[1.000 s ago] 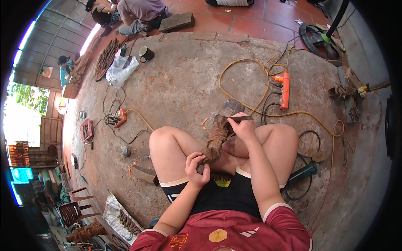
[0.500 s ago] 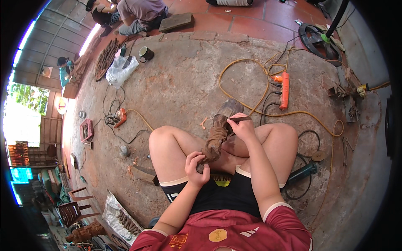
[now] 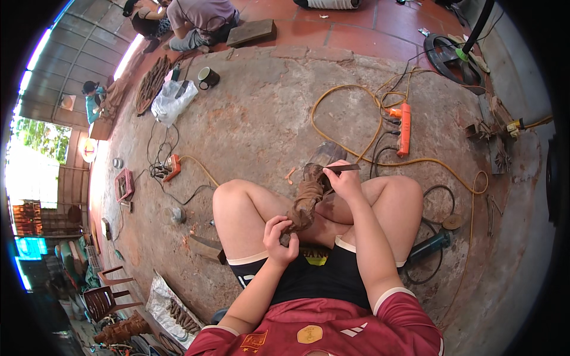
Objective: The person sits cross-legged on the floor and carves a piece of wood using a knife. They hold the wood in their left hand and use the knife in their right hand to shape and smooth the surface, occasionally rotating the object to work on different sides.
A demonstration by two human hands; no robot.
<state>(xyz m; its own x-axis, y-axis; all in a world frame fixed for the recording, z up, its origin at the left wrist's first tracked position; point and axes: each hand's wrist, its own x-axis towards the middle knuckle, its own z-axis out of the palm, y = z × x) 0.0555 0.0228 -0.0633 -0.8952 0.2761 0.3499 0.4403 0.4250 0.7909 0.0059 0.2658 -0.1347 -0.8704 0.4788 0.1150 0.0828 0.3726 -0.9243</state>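
Note:
A carved brown wooden piece [image 3: 306,200], knotted and twisted in shape, slants across my lap between my bent legs. My left hand [image 3: 279,240] is closed around its near, lower end. At the far end, my right hand [image 3: 343,183] pinches a flat, dark brown strip [image 3: 350,168] against the carving's top right side. Whether the strip is a blade or folded abrasive, I cannot tell. My fingers hide its inner end. Just beyond the carving's top stands a clear plastic container [image 3: 326,152], partly covered by it.
An orange power strip [image 3: 404,130] and looping yellow cable [image 3: 332,89] lie ahead right. A green power tool [image 3: 428,247] rests by my right thigh. Left are another power strip [image 3: 172,168], a pink basket [image 3: 124,185], a plastic bag [image 3: 172,102] and a mug [image 3: 208,78]. Several people sit farther off.

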